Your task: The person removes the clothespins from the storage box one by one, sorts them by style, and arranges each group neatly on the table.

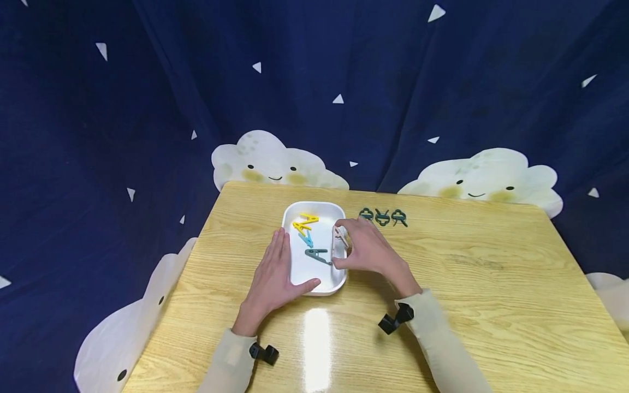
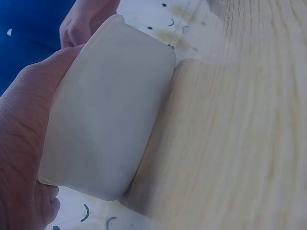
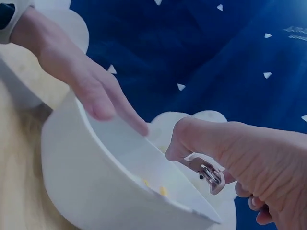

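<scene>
A white plastic tub (image 1: 325,289) stands on the table. My left hand (image 1: 271,270) rests along its left rim, fingers straight and thumb reaching over the near corner. At the right rim, my right hand (image 1: 366,245) pinches a pale pink clothespin (image 3: 211,176) between thumb and fingers; its metal spring shows in the right wrist view. Inside the tub lie two yellow clothespins (image 1: 306,222), a light blue clothespin (image 1: 307,239) and a dark grey-green clothespin (image 1: 316,254). In the left wrist view, the tub's outer wall (image 2: 108,105) hides its contents.
Three dark green clips (image 1: 383,217) lie in a row on the wooden table (image 1: 467,295), behind and right of the tub. A dark blue curtain (image 1: 304,71) with white triangles and clouds hangs behind the table's far edge and at its left side.
</scene>
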Available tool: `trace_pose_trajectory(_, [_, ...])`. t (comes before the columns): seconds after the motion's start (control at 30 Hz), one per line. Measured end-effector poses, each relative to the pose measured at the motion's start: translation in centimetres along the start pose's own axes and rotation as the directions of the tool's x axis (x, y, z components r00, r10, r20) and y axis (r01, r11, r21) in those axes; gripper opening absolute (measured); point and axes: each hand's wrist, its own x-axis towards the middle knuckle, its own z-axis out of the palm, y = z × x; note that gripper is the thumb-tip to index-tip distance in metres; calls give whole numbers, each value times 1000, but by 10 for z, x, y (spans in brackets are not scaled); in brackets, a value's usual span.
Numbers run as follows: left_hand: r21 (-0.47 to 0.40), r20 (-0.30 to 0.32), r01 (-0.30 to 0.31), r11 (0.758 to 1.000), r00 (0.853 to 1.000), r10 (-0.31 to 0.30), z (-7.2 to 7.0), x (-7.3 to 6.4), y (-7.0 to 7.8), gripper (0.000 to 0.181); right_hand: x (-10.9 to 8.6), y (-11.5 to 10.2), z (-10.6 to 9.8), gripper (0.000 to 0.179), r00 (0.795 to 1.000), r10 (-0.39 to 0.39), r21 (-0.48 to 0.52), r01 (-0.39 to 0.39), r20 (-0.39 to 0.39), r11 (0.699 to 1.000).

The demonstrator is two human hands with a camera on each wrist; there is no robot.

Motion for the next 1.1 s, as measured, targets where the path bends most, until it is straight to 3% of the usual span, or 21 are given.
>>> trace_pose_trajectory(0.73, [-19, 8, 11, 1000, 1000, -11, -2, -1, 1, 136, -23, 67, -7, 85, 997, 48, -7, -48, -57, 999])
trace_pose_trajectory(1.1, [-35, 4, 6, 999, 1000, -6, -3, -2, 1, 136, -34, 107, 0, 83, 992, 125, 14, -124, -28, 992])
